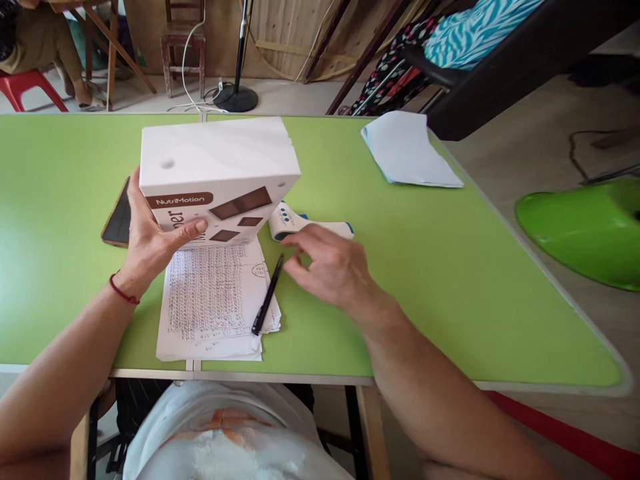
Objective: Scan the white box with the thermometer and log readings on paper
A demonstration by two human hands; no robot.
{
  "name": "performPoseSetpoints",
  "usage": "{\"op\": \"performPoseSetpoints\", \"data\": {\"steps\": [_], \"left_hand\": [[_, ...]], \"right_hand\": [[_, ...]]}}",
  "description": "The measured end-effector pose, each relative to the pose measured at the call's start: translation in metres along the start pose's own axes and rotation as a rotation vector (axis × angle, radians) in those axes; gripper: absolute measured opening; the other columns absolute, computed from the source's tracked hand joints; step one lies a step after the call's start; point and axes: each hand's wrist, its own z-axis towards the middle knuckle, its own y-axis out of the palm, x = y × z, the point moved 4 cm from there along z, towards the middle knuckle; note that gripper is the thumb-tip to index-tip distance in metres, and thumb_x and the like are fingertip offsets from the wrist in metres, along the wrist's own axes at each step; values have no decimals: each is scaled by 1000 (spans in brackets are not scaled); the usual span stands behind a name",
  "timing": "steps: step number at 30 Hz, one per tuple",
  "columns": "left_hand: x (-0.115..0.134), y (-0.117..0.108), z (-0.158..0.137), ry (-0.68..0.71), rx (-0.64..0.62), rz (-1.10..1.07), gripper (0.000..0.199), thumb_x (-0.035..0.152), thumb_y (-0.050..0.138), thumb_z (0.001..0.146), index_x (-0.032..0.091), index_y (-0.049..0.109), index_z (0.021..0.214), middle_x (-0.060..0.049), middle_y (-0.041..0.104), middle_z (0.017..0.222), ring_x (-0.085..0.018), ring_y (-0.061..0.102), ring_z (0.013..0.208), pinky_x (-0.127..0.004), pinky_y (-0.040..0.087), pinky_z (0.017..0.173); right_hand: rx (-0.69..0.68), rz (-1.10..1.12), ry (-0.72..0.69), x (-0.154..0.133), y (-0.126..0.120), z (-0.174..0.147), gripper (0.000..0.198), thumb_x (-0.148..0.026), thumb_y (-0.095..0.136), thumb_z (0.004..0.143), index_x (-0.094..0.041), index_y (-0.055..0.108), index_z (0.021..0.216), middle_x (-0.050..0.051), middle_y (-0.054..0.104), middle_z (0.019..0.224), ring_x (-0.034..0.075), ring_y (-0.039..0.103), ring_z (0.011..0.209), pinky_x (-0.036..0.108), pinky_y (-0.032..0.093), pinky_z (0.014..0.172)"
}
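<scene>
A white box (220,150) labelled "NutriMotion", with brown pictures on its front, is tilted in the grip of my left hand (155,233), whose thumb presses on the front face. The box hides part of the printed papers (210,300) below it. My right hand (330,263) is over the table with fingers bent, thumb and index apart, and nothing visible between them. Just beyond it lies a white and blue infrared thermometer (337,229), partly covered by the fingers. A black pen (268,293) rests on the papers' right edge, left of that hand.
Behind my left hand a dark tablet or phone (117,217) lies partly hidden. Folded white papers (407,150) are at the back right of the green table (450,287). A green chair (585,230) stands to the right. Other people sit beyond the table, at far left and back right.
</scene>
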Motion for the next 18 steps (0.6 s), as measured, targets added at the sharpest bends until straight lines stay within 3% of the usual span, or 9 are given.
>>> {"op": "performPoseSetpoints", "data": {"steps": [3,6,11,14,18], "left_hand": [[-15,-2,2,-131,67,-272,80,46,87,63,21,42,124,-12,57,121,-33,58,114,-49,52,93],[-21,-2,3,-168,30,-327,71,35,89,61,19,49,117,-11,63,111,-33,62,104,-50,53,89],[-15,-13,0,-186,181,-155,74,37,92,54,19,51,113,-10,62,111,-32,62,102,-48,55,86],[-4,-15,-2,-159,219,-195,71,42,90,57,18,52,112,-11,62,112,-33,62,102,-48,54,86],[3,-7,-7,-219,136,-359,61,46,82,69,18,53,114,-11,64,111,-34,62,104,-47,55,83]], "right_hand": [[38,-73,178,24,3,6,36,-13,52,76,-10,63,110,18,64,105,29,60,93,40,51,71],[-81,-118,193,40,17,9,51,-18,54,75,-11,53,125,20,60,120,36,53,108,52,44,88],[-133,-80,213,50,24,9,51,-20,51,76,-9,52,125,18,63,100,32,55,91,49,45,81],[27,29,291,48,9,11,53,-21,56,72,-10,54,124,17,61,97,31,56,90,48,48,76],[417,442,395,31,-22,8,34,-33,66,69,-20,61,100,8,61,85,23,57,73,41,51,63]]}}
